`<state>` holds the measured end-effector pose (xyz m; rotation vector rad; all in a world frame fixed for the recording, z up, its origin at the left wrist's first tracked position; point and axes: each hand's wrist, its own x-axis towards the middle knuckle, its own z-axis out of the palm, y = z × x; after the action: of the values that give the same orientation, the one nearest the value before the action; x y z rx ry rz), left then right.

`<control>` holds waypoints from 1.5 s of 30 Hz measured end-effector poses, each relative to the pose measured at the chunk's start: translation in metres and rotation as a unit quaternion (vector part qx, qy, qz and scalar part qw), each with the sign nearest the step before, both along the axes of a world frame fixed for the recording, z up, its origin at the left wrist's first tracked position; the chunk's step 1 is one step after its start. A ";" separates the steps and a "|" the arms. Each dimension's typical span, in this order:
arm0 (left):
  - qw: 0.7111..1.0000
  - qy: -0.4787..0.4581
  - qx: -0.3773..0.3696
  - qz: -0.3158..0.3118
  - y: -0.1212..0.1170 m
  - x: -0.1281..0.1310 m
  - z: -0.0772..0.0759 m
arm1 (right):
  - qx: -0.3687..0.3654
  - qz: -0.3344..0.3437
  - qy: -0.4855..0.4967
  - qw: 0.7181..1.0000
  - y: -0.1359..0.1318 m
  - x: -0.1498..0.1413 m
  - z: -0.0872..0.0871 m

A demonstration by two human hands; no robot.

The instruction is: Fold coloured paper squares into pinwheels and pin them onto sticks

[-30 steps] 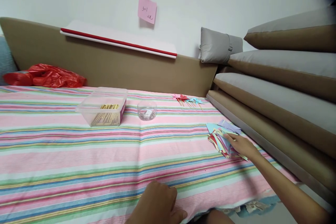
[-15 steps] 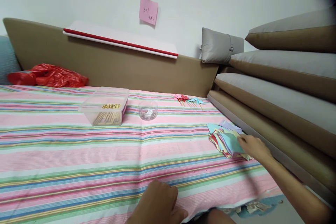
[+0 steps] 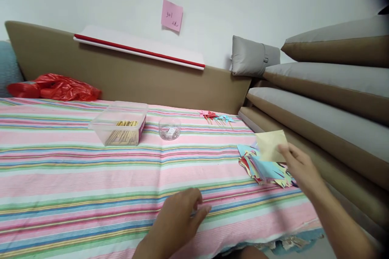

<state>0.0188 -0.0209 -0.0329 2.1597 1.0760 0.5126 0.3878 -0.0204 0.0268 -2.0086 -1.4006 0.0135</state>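
Observation:
My right hand (image 3: pixel 299 166) pinches a pale yellow paper square (image 3: pixel 270 145) and holds it just above a pile of coloured paper squares (image 3: pixel 261 167) on the right of the striped cloth (image 3: pixel 91 178). Near the front edge, my left hand (image 3: pixel 179 218) hovers low over the cloth with fingers loosely spread and nothing in it.
A clear plastic box of wooden sticks (image 3: pixel 121 127) and a small clear round tub (image 3: pixel 169 128) stand further back. Small paper pinwheels (image 3: pixel 216 116) lie near the tan backrest. A red plastic bag (image 3: pixel 54 87) is far left. Stacked cushions (image 3: pixel 328 89) rise on the right.
My right hand lifted a yellow square off the paper pile. My left hand rose and opened its fingers, sliding slightly forward.

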 end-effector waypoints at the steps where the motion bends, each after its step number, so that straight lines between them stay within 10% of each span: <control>1: 0.998 -0.054 -0.011 0.031 0.005 0.000 0.002 | 0.010 0.036 0.049 0.998 0.004 -0.020 -0.003; 3: 0.980 -0.166 -0.063 0.089 0.015 -0.001 0.006 | 0.018 0.113 0.150 0.982 0.014 -0.066 -0.009; 6: 0.917 -0.313 -0.192 0.154 0.026 -0.008 0.013 | 0.008 0.248 0.469 0.848 0.027 -0.134 -0.013; 13: 0.826 -0.471 -0.274 0.142 0.033 -0.018 0.022 | -0.100 0.347 0.553 0.750 0.031 -0.205 -0.024; 23: 0.808 -0.462 -0.288 0.223 0.033 -0.023 0.015 | -0.118 0.392 0.476 0.778 0.041 -0.219 -0.029; 26: 0.784 -0.485 -0.288 0.258 0.033 -0.025 0.016 | -0.047 0.357 0.433 0.826 0.030 -0.215 -0.041; 30: 0.755 -0.506 -0.301 0.289 0.033 -0.022 0.013 | 0.099 0.387 0.151 0.904 0.010 -0.209 -0.055; 34: 0.754 -0.518 -0.317 0.250 0.031 -0.017 0.010 | 0.204 0.396 -0.034 0.895 0.008 -0.210 -0.063; 45: 0.769 -0.511 -0.304 0.235 0.025 -0.011 0.010 | 0.118 0.324 0.248 0.905 0.009 -0.221 -0.066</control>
<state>0.0073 0.0039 -0.0232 0.7610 0.9053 1.1845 0.1671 -0.0118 -0.0388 -1.1528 -1.5608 0.5795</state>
